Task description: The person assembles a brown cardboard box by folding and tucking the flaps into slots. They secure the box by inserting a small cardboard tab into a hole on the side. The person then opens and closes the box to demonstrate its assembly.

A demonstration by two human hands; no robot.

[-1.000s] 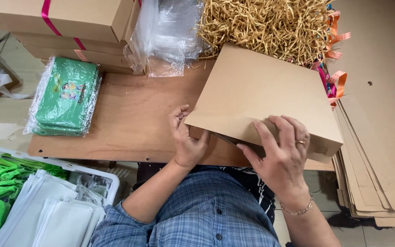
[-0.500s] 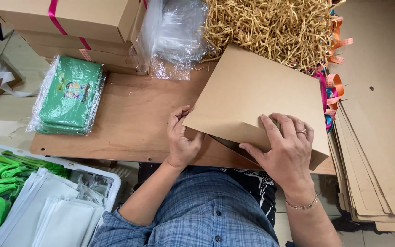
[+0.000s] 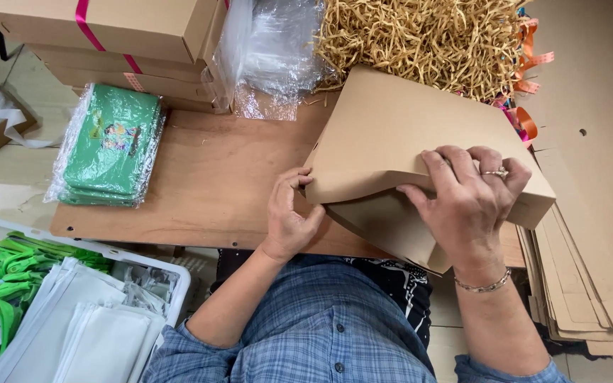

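A brown cardboard box (image 3: pixel 399 135) lies tilted on the wooden board (image 3: pixel 214 184) in front of me, its near edge lifted. My left hand (image 3: pixel 289 216) pinches the box's near left corner. My right hand (image 3: pixel 466 195), with a ring and a bracelet, presses down over the near edge, fingers curled on the top panel. Below that hand a cardboard flap (image 3: pixel 391 230) bends out toward me.
Straw-coloured paper shred (image 3: pixel 420 39) is heaped behind the box, beside clear plastic bags (image 3: pixel 271 50). Closed boxes with pink ribbon (image 3: pixel 108 28) are stacked at back left. Green packets in plastic (image 3: pixel 111 145) lie left. Flat cardboard sheets (image 3: pixel 590 248) are piled right. A white bin (image 3: pixel 72 312) holds fabric bags.
The box has been raised and tipped more toward me. The near flap now bends out under my right hand, and my left hand has shifted onto the corner.
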